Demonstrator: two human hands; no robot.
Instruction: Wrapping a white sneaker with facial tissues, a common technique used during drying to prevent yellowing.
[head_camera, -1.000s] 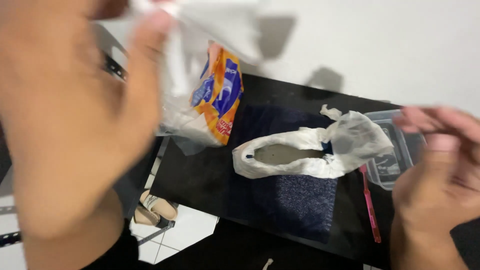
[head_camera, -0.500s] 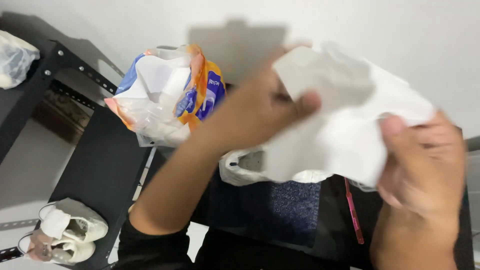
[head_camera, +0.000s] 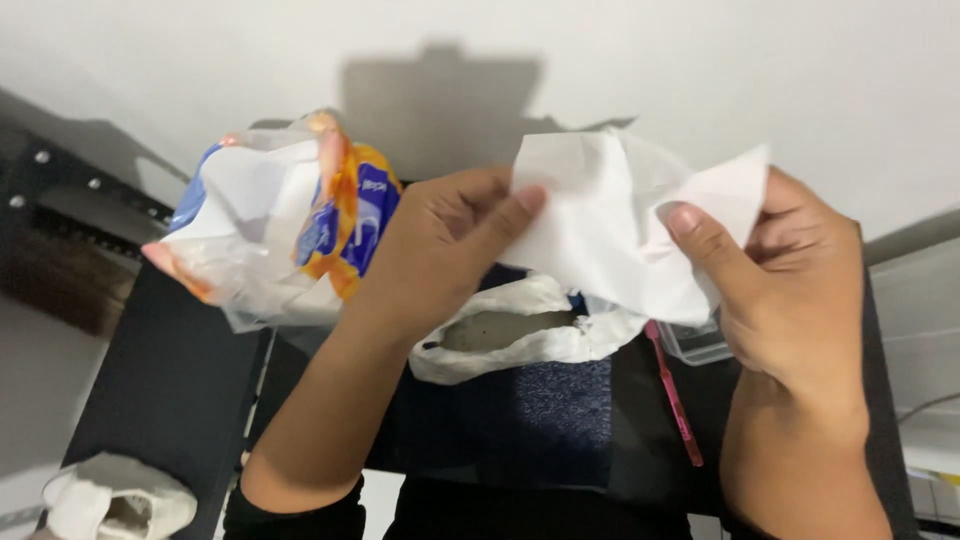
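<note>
Both hands hold one white paper tissue (head_camera: 625, 225) spread between them above a black table (head_camera: 170, 400). My left hand (head_camera: 445, 250) pinches its left edge between thumb and fingers. My right hand (head_camera: 790, 280) grips its right edge, thumb on the front. Under the tissue lies a white shoe (head_camera: 510, 340) on a dark blue cloth (head_camera: 545, 420). An open plastic tissue pack (head_camera: 285, 230), orange, blue and white, sits left of my left hand.
A pink pen (head_camera: 678, 400) lies on the table right of the cloth, beside a clear plastic box (head_camera: 695, 345). Another white shoe (head_camera: 115, 500) rests on the floor at the lower left. A white wall fills the top.
The view has steadied and the hands have drawn apart. The tissue, bunched up half a second ago, is now spread flat between both hands.
</note>
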